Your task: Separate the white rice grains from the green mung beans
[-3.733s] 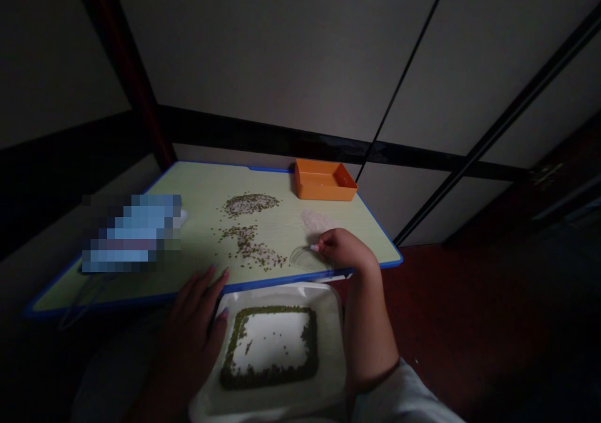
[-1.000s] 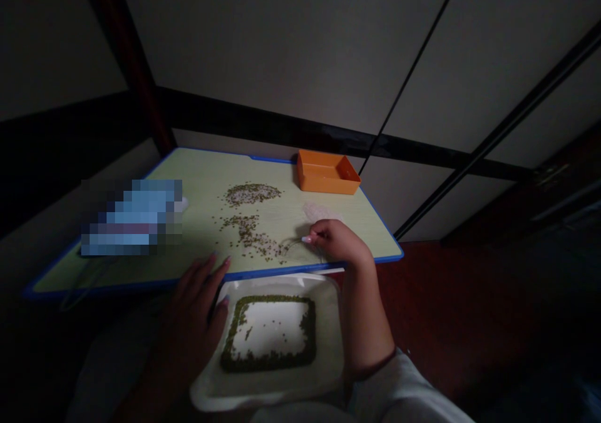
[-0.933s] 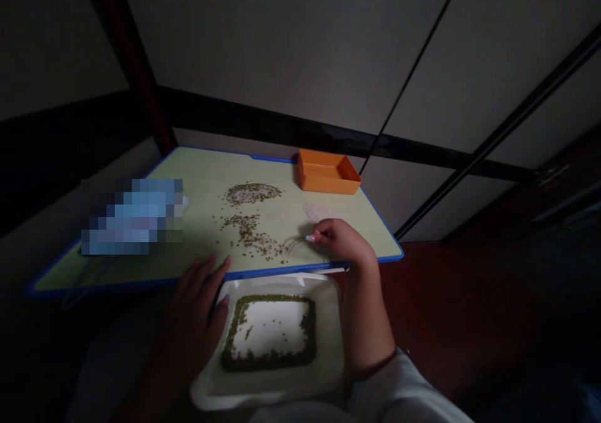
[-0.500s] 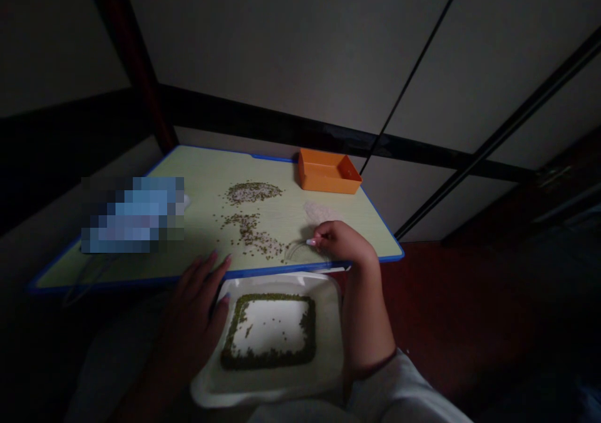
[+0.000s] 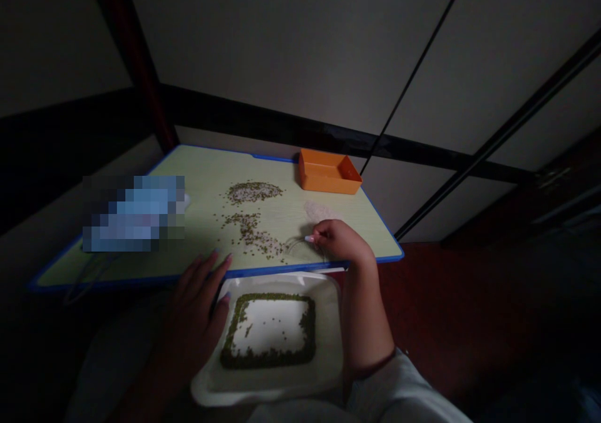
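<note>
My right hand [image 5: 333, 238] is closed in a pinch low over the table's front right part. From its fingertips a thin, see-through curved thing [image 5: 295, 243] reaches left to the scattered beans; its kind is unclear. A loose patch of small green beans mixed with pale grains [image 5: 256, 238] lies left of it. Behind that is a rounder heap of the same mix [image 5: 253, 191]. Pale grains [image 5: 319, 211] lie just beyond my right hand. My left hand [image 5: 201, 298], fingers stretched out, rests at the table's front edge, beside a white tray [image 5: 328, 323] with green beans along its inner edges.
An orange open box [image 5: 331, 176] stands at the back right of the blue-edged table [image 5: 197, 173]. A blurred-out bluish object [image 5: 141, 213] is on the left, with a thin cord [image 5: 89, 279] below it. Cupboard panels [image 5: 291, 47] rise behind the table.
My right hand has shifted very slightly up and left with the curved thing. My left hand, the beans and the tray look the same.
</note>
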`<state>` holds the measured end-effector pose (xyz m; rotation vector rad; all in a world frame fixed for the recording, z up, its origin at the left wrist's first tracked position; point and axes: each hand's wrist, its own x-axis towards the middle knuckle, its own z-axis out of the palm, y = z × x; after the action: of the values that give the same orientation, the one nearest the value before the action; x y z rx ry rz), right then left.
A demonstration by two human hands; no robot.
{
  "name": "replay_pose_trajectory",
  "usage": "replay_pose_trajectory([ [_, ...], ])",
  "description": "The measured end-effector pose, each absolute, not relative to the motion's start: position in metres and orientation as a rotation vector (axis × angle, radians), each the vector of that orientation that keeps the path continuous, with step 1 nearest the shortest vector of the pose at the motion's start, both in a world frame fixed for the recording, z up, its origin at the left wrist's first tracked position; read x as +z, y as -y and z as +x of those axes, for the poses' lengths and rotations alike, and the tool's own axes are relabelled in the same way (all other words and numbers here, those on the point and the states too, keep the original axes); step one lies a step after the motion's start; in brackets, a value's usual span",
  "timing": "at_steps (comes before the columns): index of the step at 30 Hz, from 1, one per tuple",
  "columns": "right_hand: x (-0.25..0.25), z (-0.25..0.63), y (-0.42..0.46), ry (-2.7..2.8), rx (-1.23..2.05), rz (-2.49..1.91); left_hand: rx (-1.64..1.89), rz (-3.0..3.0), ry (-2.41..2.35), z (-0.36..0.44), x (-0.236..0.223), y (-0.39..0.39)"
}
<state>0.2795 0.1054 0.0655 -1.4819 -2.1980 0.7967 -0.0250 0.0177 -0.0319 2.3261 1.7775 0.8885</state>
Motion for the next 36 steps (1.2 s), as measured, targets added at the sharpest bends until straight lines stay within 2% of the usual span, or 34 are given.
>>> replay_pose_trajectory([
  [12, 0.067, 0.274, -0.104, 2.252, 0.901, -1.319, 0.920, 2.381, -1.766, -0.026, -0.039, -0.020],
  [28, 0.065, 0.272, -0.106, 2.284, 0.788, -1.379, 0.928, 2.409, -1.763, -0.026, -0.038, -0.018],
  [36, 0.067, 0.266, -0.104, 2.271, 0.906, -1.315, 0.916, 2.400, -1.758, -0.027, -0.037, -0.019],
])
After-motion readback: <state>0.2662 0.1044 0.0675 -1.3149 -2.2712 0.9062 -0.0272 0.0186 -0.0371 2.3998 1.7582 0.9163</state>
